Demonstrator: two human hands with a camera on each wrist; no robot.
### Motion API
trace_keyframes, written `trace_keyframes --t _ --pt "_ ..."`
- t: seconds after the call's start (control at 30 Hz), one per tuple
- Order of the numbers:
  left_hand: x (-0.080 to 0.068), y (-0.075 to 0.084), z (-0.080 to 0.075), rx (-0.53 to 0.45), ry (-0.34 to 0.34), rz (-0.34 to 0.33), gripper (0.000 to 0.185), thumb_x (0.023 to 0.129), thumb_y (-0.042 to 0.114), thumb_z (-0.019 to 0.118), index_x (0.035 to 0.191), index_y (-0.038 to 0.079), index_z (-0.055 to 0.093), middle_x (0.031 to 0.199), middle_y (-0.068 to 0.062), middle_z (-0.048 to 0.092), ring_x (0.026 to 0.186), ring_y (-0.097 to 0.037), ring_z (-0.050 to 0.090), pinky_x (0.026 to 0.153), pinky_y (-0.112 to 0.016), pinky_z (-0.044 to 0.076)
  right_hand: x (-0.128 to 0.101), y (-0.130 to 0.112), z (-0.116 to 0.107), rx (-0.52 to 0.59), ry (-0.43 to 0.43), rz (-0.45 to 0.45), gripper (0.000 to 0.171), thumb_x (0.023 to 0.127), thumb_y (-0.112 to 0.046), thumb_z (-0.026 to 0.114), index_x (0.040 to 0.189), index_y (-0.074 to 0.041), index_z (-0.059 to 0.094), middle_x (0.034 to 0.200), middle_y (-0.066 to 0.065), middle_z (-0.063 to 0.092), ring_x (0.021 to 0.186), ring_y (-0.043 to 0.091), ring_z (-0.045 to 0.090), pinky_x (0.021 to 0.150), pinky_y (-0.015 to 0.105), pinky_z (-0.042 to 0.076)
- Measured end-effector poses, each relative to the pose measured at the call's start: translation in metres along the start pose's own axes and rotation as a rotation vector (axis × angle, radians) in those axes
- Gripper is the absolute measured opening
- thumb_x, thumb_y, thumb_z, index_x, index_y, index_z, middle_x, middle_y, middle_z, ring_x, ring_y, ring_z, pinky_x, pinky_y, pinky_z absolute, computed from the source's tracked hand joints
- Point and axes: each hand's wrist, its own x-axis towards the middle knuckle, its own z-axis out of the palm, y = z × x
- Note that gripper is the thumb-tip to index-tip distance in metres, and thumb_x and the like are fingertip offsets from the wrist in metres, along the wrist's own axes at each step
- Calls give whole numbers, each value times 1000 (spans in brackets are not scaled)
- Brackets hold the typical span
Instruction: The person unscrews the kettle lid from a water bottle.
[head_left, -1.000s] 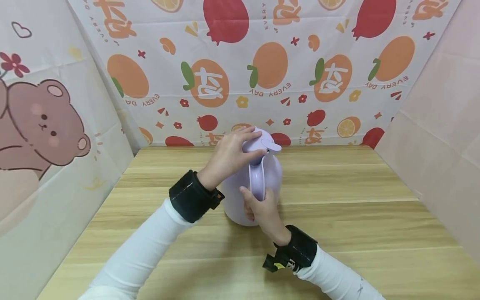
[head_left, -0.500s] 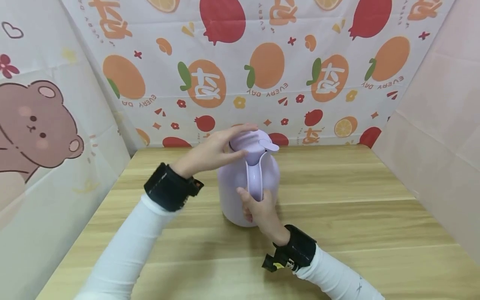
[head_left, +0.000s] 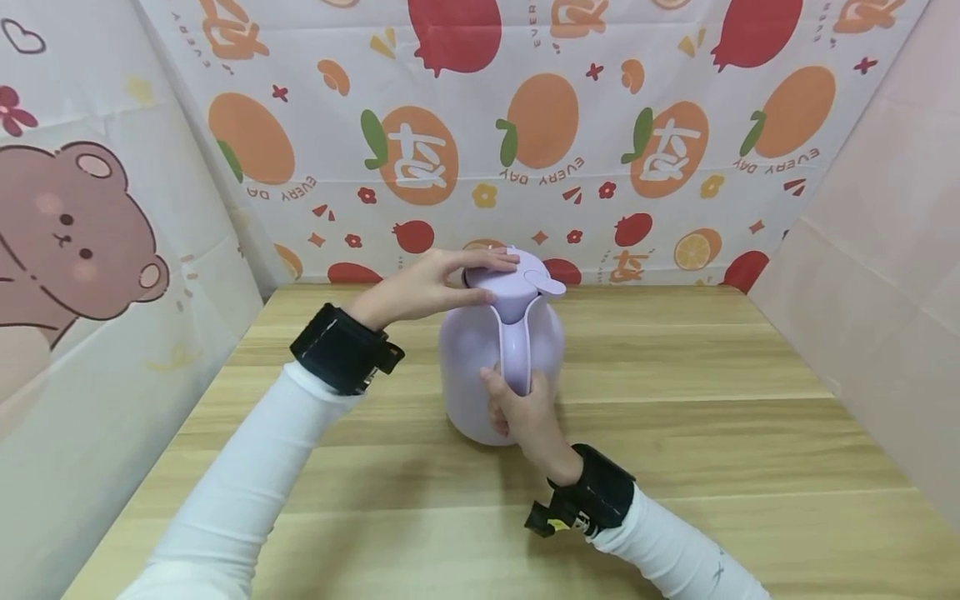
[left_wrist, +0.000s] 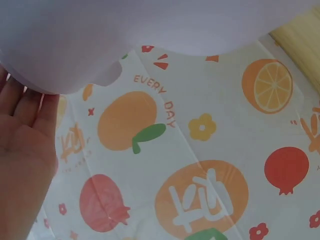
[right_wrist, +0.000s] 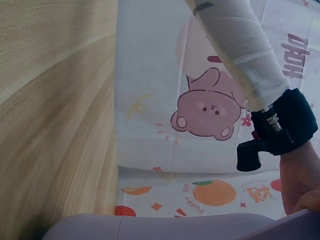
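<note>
Lilac plastic jug (head_left: pixel 472 375) on the wooden table (head_left: pixel 712 400): right hand (head_left: pixel 525 412) wrapped round its handle (head_left: pixel 516 354), left hand (head_left: pixel 420 287) fingers flat on the lid (head_left: pixel 510 279).

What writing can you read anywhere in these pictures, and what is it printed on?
"EVERY DAY": printed beside the oranges on the fruit-patterned cloth; in the head view it reads upside down.
Large white character on the orange circles of the cloth: a stylised sign, upside down in the head view, not readable with certainty.
Pink lettering on the bear cloth: cut off, unreadable.
Lilac jug and wrist straps: no readable text.
</note>
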Motion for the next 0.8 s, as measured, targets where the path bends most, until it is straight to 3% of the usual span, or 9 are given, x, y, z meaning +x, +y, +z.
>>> trace_keyframes --t 0.13,0.33,0.53,0.67,0.8 --pt "-1 6 1 0 12 -13 42 84 22 68 125 17 59 133 -1 48 117 -14 46 84 -35 40 1 0 0 3 -5 -6 34 89 -20 55 65 -3 39 48 -2 37 40 11 33 39 24 29" --pt "-1 11 4 27 37 -11 41 84 21 68 124 15 60 131 -3 51 101 -15 54 78 -35 41 0 0 0 15 12 12 37 89 -20 55 63 -2 37 47 -1 36 39 11 33 38 23 28" --pt "1 13 6 75 67 15 38 84 17 69 121 12 61 127 -4 54 109 -15 53 78 -31 42 0 0 0 -1 5 12 40 90 -22 55 63 1 36 48 2 37 40 12 34 39 24 29" --pt "0 17 7 123 80 17 37 84 16 68 120 11 61 127 -4 54 95 -16 57 73 -31 43 0 0 -1 -2 2 9 40 90 -22 55 63 1 36 48 2 37 40 12 34 39 24 29" --pt "-1 22 9 143 90 5 38 85 17 67 122 10 60 127 -3 54 107 -18 54 80 -33 43 0 0 0 6 -1 8 40 90 -22 55 64 1 36 48 1 36 40 12 34 39 24 30"
